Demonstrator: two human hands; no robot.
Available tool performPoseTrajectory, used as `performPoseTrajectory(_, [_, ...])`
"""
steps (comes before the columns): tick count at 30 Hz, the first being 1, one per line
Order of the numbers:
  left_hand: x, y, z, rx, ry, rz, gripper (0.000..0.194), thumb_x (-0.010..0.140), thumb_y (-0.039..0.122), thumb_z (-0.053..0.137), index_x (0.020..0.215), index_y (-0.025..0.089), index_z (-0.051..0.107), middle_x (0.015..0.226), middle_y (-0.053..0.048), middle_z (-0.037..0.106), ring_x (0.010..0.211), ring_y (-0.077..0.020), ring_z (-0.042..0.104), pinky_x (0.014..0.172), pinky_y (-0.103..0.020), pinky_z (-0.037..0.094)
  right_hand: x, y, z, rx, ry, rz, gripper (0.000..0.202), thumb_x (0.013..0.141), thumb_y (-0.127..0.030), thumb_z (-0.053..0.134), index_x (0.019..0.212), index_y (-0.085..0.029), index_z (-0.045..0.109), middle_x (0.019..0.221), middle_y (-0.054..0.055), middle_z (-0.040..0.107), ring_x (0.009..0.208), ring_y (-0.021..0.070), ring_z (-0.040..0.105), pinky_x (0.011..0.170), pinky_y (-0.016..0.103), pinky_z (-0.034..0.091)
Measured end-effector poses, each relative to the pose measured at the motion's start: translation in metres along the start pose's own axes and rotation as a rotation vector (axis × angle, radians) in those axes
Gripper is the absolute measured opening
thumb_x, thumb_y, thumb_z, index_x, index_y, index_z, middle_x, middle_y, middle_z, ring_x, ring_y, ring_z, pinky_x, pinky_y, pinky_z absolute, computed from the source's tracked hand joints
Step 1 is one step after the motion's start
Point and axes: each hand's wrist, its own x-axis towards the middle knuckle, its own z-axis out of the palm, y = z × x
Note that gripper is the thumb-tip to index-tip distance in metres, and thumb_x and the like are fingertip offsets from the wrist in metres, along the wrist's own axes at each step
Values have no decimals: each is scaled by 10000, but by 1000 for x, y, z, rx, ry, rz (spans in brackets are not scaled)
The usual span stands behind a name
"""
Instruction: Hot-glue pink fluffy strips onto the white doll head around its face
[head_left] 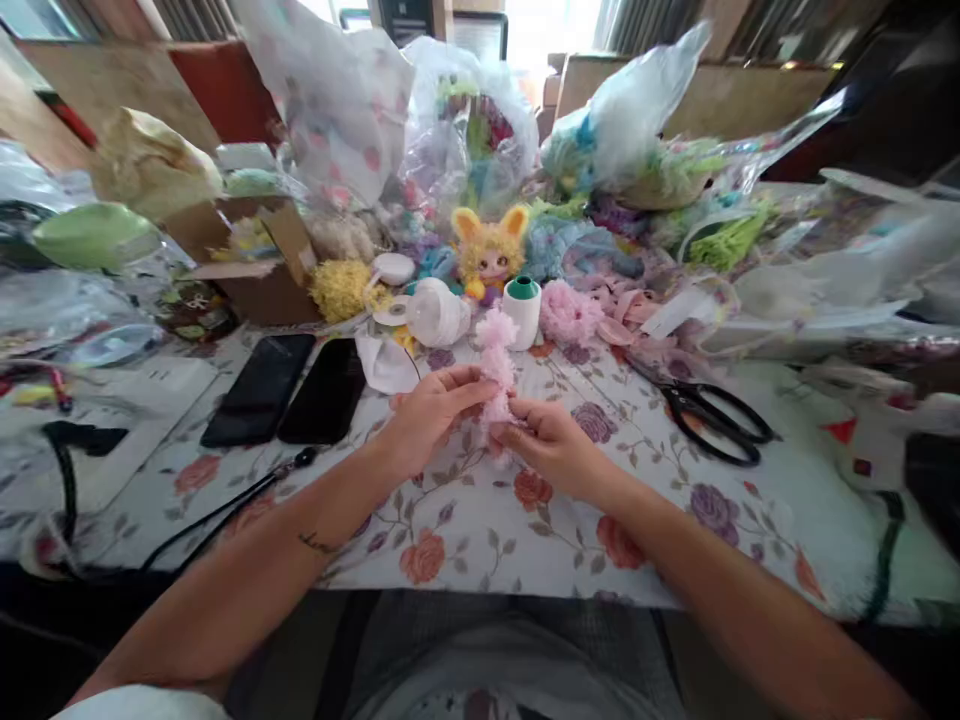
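A fluffy pale pink strip (496,362) stands roughly upright between my hands, over the middle of the flowered tablecloth. My left hand (442,405) pinches its left side with thumb and fingers. Lower down, the fingers of my right hand (541,436) close on the strip's bottom part from the right. Just behind the strip stand a white thread cone (523,318) with a green top and a small doll (491,255) with yellow ears. Fluffy pink yarn (570,311) lies to the right of the cone.
Two black phones (259,390) lie at the left, near a dark cord (225,510). Black-handled scissors (716,422) rest at the right. A cardboard box (259,290), yellow yarn (341,290), a clear plastic container (437,312) and full plastic bags (330,110) line the back.
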Motion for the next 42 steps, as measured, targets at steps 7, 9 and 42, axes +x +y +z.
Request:
performPoseTrajectory(7, [3, -13, -4, 65, -122, -130, 320, 878, 411, 562, 744, 128, 629, 633, -27, 627, 595, -112, 604, 582, -212, 484, 2, 5, 0, 268, 31, 221, 296, 862, -422, 545, 701, -173, 559, 513, -59, 423, 389, 52, 263, 379, 201, 206])
performPoseTrajectory(9, [0, -8, -1, 228, -139, -117, 307, 869, 423, 574, 778, 134, 623, 666, -16, 624, 612, -96, 576, 595, -204, 459, 2, 4, -2, 318, 38, 221, 309, 849, -446, 560, 715, -167, 562, 570, -37, 492, 398, 44, 266, 379, 197, 202])
performPoseTrajectory(42, [-2, 2, -5, 439, 134, -71, 286, 748, 418, 709, 875, 163, 678, 536, 60, 368, 461, -55, 256, 419, -214, 181, 0, 1, -14, -129, 393, 20, 188, 867, -328, 572, 952, -173, 637, 611, -2, 625, 484, 137, 588, 524, 269, 457])
